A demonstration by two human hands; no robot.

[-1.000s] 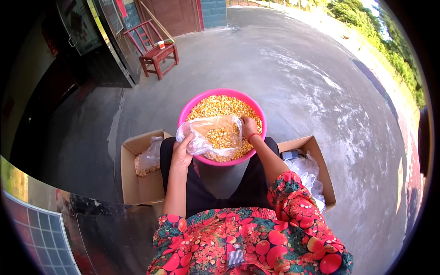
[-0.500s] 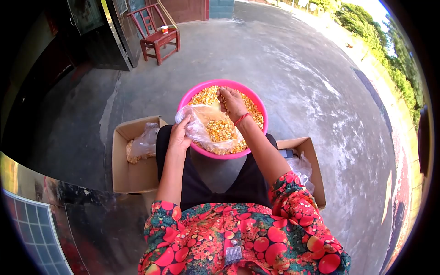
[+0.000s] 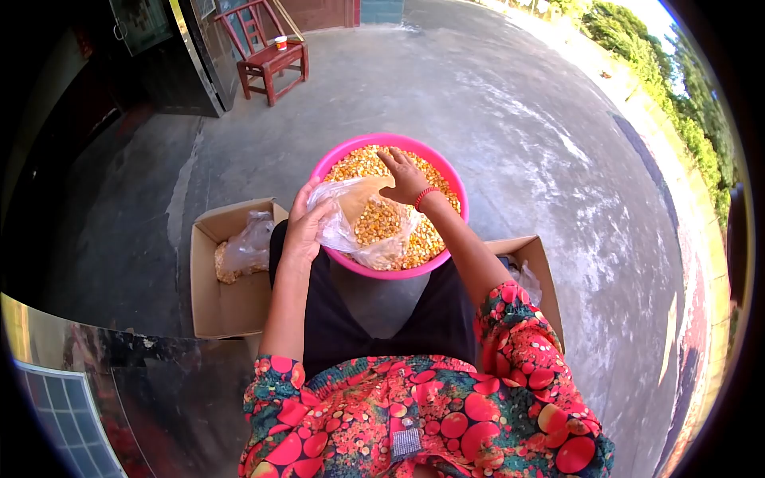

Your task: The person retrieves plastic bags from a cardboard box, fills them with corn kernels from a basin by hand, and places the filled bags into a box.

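Observation:
A pink basin [image 3: 460, 185] full of loose yellow corn kernels [image 3: 355, 164] sits in front of my knees. My left hand [image 3: 306, 223] grips the rim of a clear plastic bag [image 3: 338, 209] at the basin's left side. The bag lies over the basin with its mouth facing my right hand, and a heap of corn kernels shows inside it. My right hand [image 3: 406, 180], with a red bracelet [image 3: 426, 196] at the wrist, hovers over the kernels beside the bag's mouth. Its fingers are spread, and I see nothing held in them.
To my left stands an open cardboard box [image 3: 209, 296] holding a filled plastic bag [image 3: 245, 245]. Another cardboard box [image 3: 547, 279] with plastic inside is by my right leg. A red wooden chair [image 3: 269, 60] carrying a paper cup [image 3: 280, 42] stands at the far left, near a door.
My right hand has gone from pinched fingers over the corn to spread fingers near the bag's mouth. My left hand has shifted slightly left and up along the bag.

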